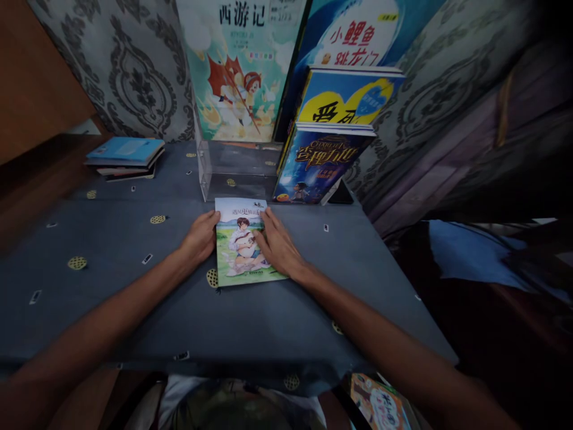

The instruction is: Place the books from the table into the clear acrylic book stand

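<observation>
At the far left of the table (pixel 111 286), which is covered in a dark grey cloth dotted with small yellow rounds, a low stack of books (pixel 125 157) lies flat with a light blue cover on top; its writing is too small to read. Nearer the middle, the left hand (pixel 199 237) rests with its fingers loosely together, curled over the left edge of a thin picture book (pixel 237 263); it touches the edge without clamping it. The picture book lies flat on the cloth between both hands, face up, its cover showing a seated child on green grass under a pale sky; the title at its top is blurred. The right hand (pixel 278 243) lies spread and flat on the right part of the cover, fingers slightly apart, pressing down.

Behind the book stands a clear plastic holder (pixel 233 170). A tall book (pixel 239 65) leaning on the patterned wall reads 西游记. To its right a blue book (pixel 358 36) reads 小鲤鱼跳龙门. In front of that lean a yellow and blue book (pixel 344 98) and a dark blue book (pixel 320 164), titles only partly legible.
</observation>
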Action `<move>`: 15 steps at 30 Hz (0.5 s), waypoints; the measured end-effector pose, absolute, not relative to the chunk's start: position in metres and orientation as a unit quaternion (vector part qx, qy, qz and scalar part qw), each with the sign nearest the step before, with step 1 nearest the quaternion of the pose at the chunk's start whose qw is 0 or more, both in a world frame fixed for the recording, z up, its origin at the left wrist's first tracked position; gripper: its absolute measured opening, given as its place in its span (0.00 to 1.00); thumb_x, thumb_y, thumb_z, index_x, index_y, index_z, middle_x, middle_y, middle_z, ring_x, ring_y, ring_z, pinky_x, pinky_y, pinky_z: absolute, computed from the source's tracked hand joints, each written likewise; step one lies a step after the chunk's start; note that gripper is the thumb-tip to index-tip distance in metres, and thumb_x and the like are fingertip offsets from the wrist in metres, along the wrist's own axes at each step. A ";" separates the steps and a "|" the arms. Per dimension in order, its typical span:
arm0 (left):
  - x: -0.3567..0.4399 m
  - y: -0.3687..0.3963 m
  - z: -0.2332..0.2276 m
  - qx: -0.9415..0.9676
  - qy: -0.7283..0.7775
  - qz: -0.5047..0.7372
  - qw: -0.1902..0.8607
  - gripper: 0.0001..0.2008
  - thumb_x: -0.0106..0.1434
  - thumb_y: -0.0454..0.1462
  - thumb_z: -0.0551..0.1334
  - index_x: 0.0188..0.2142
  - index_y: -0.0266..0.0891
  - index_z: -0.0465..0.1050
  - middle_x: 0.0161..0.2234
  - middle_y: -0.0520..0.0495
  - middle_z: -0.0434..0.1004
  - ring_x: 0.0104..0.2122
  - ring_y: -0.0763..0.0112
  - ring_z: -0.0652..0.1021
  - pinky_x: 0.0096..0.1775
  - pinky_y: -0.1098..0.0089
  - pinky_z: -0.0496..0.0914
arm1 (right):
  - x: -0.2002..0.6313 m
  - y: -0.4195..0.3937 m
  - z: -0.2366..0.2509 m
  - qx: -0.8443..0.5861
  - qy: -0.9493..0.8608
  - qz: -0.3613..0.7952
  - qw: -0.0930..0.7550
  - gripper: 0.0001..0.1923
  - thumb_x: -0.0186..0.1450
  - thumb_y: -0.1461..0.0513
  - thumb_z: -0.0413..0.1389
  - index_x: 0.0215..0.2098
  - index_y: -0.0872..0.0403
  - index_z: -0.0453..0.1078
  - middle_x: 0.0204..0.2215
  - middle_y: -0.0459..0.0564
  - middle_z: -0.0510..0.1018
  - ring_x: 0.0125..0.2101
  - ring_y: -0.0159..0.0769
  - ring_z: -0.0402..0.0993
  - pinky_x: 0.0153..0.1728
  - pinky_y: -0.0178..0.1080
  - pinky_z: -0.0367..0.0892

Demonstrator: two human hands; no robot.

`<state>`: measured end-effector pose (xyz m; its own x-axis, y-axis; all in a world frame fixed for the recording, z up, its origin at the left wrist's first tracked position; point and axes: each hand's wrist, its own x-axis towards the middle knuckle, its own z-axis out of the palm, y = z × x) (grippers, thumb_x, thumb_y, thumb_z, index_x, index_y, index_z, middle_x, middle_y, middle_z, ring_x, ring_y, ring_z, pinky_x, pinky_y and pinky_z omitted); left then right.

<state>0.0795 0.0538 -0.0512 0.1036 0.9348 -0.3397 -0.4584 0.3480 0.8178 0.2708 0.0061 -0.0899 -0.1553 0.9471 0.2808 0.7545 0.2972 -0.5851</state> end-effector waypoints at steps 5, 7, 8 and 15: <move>0.079 0.052 -0.046 0.243 0.435 0.539 0.679 0.07 0.67 0.30 0.59 0.33 0.33 0.74 0.27 0.43 0.82 0.35 0.62 0.84 0.46 0.60 0.78 | 0.263 0.001 -0.082 -0.568 -0.713 0.192 0.363 0.41 0.73 0.41 0.39 0.74 0.56 0.44 0.74 0.61 0.45 0.73 0.51 0.42 0.70 0.60 0.48; 0.079 0.052 -0.045 0.244 0.427 0.552 0.674 0.06 0.67 0.32 0.61 0.32 0.35 0.74 0.27 0.45 0.81 0.34 0.63 0.84 0.44 0.63 0.79 | 0.259 -0.001 -0.080 -0.567 -0.702 0.193 0.385 0.43 0.72 0.40 0.40 0.75 0.58 0.40 0.74 0.63 0.44 0.73 0.52 0.41 0.70 0.61 0.46; 0.078 0.052 -0.044 0.245 0.422 0.558 0.671 0.05 0.66 0.33 0.63 0.33 0.35 0.74 0.26 0.46 0.81 0.34 0.64 0.84 0.43 0.65 0.79 | 0.257 -0.002 -0.079 -0.565 -0.697 0.196 0.397 0.44 0.72 0.40 0.40 0.75 0.59 0.39 0.74 0.64 0.45 0.73 0.53 0.42 0.70 0.62 0.47; 0.075 0.050 -0.036 0.282 0.410 0.605 0.622 0.11 0.61 0.43 0.69 0.34 0.38 0.75 0.27 0.48 0.82 0.31 0.65 0.83 0.37 0.68 0.78 | 0.251 -0.004 -0.067 -0.507 -0.656 0.288 0.479 0.29 0.74 0.45 0.43 0.66 0.51 0.59 0.53 0.58 0.77 0.52 0.49 0.74 0.54 0.53 0.71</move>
<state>0.0752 0.0496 -0.0356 -0.0685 0.9834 -0.1680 -0.5217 0.1082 0.8462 0.2514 -0.0044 -0.0673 -0.0270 0.9417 0.3355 0.3895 0.3190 -0.8640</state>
